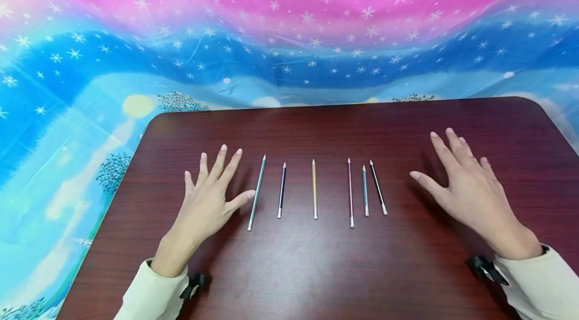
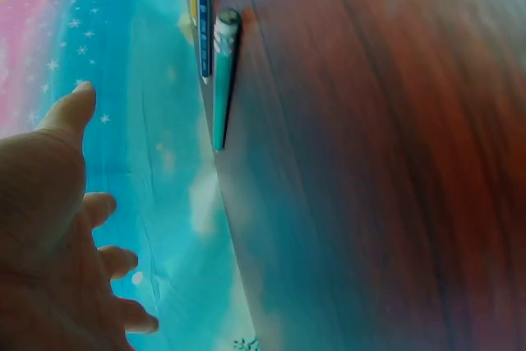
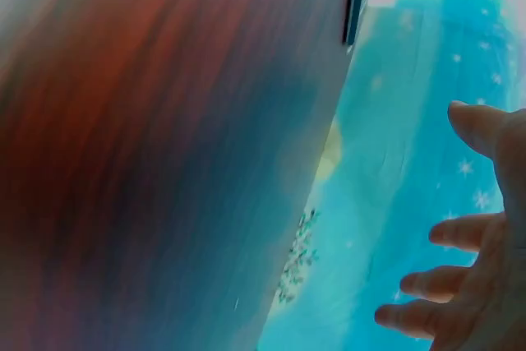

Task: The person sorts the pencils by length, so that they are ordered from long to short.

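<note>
Several pencils lie spaced out in a row on the brown table, tips toward the far edge. From left to right they are a long teal pencil [image 1: 256,193], a dark blue pencil [image 1: 282,190], a yellow pencil [image 1: 314,189], a long red pencil [image 1: 350,193], a shorter blue pencil [image 1: 365,191] and a black pencil [image 1: 378,188]. My left hand [image 1: 205,204] hovers with spread fingers just left of the teal pencil, its thumb tip overlapping it in the head view. Off to the right of the black pencil, my right hand [image 1: 472,192] is spread and holds nothing.
The dark wood table [image 1: 307,270] has rounded far corners. Behind it and along its left side hangs a pink and blue cloth [image 1: 271,33] with snowflakes. Dark straps sit at both sleeve cuffs.
</note>
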`<state>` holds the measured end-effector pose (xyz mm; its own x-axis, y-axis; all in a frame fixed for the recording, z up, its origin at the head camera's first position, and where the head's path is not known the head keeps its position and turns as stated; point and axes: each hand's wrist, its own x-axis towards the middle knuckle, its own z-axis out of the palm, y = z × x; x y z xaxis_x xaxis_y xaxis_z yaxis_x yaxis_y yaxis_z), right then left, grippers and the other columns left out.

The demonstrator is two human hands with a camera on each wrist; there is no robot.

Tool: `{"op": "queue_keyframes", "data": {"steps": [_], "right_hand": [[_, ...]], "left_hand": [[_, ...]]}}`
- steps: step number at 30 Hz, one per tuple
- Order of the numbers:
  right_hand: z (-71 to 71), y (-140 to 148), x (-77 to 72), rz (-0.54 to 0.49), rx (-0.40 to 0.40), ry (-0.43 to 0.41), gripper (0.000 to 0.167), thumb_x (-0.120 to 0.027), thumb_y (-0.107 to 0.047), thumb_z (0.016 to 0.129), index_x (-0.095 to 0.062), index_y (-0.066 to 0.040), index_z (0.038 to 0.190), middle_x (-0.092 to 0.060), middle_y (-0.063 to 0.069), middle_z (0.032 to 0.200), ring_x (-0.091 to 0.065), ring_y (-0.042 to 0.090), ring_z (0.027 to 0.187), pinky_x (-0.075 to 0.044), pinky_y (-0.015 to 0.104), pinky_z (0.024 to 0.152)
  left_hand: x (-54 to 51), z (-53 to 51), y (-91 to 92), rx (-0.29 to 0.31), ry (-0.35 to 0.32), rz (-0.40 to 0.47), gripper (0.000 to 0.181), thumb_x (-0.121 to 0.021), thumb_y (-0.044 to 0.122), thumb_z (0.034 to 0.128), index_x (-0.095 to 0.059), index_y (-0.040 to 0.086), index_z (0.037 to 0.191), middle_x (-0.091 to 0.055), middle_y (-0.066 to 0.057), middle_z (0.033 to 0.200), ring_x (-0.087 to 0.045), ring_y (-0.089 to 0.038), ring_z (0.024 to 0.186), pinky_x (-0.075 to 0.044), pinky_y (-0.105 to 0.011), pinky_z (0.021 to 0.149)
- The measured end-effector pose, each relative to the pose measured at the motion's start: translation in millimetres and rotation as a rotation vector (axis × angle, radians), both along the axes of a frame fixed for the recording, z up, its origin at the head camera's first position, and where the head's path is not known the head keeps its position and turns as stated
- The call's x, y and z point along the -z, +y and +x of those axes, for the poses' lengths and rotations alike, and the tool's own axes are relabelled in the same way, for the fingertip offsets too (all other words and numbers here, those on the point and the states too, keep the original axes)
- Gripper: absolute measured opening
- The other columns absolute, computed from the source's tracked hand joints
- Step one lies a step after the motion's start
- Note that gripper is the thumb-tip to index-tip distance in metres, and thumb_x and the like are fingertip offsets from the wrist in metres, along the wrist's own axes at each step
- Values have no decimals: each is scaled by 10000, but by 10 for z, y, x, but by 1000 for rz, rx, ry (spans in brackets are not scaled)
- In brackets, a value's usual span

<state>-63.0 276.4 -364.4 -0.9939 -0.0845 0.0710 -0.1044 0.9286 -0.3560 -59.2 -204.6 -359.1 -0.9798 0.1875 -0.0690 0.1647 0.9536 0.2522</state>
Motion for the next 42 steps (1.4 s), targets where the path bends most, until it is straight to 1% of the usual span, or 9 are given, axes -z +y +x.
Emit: {"op": "queue_keyframes", "data": {"steps": [3,6,14,18,22,27,31,38,42], "right_hand": [[19,-91,-17,-5,-6,18,929,-655,-564,989,-182,-183,1693,-150,202,1745,-351,586,1457,-337,805,1048],[50,-184,-32,-25,-20,30,929,-685,-552,976,-226,-164,1684,-251,216,1716,-448,613,1358,-416,800,914],[110,-373,-42,-154,-79,20,898,-729,-486,970,-280,-147,1669,-393,271,1632,-417,536,1441,-380,767,1045],[130,-445,-40,-187,-87,11,889,-754,-461,957,-314,-135,1658,-436,302,1588,-463,539,1395,-406,756,1036],[152,-529,-33,-246,-88,19,832,-784,-408,946,-406,-80,1610,-574,281,1449,-618,475,1221,-509,684,956],[165,-657,-39,-348,-84,5,716,-811,-320,934,-522,-35,1524,-698,197,1253,-712,335,1046,-635,382,829],[158,-767,-63,-424,-73,-48,662,-818,-283,929,-567,-26,1485,-725,175,1218,-727,265,1004,-590,184,782],[148,-885,-97,-535,-63,-193,684,-803,-289,941,-535,-27,1514,-726,152,1236,-712,8,875,-581,246,620],[140,-934,-93,-510,-59,-201,632,-799,-299,940,-586,-31,1471,-748,116,1185,-729,44,908,-524,202,688]], "left_hand": [[1,9,23,7,-16,62,923,-614,668,967,-127,366,1690,-81,-55,1780,-39,-530,1600,-85,-857,1162],[-6,17,47,0,-54,138,934,-630,671,956,-127,380,1687,-85,-29,1780,-54,-502,1610,-89,-831,1187],[7,29,88,-15,-154,413,986,-760,542,924,-184,307,1689,-120,-52,1775,-166,-391,1622,-241,-679,1250],[31,26,105,-12,-151,454,987,-793,498,911,-217,290,1685,-172,-69,1764,-240,-343,1609,-295,-634,1247],[40,27,127,-23,-158,488,972,-811,452,909,-253,251,1679,-237,-77,1746,-274,-329,1598,-314,-607,1251],[40,32,136,-108,-237,603,940,-820,393,915,-283,244,1671,-344,-69,1705,-421,-331,1529,-417,-564,1200],[47,33,137,-149,-277,653,923,-818,401,917,-299,254,1665,-414,-52,1668,-505,-341,1466,-490,-550,1137],[57,20,154,-158,-270,655,885,-821,401,914,-361,198,1642,-526,-94,1575,-586,-314,1390,-548,-513,1064],[45,20,159,-163,-273,647,843,-796,407,936,-382,172,1631,-547,-109,1557,-595,-306,1380,-547,-511,1060]]}}
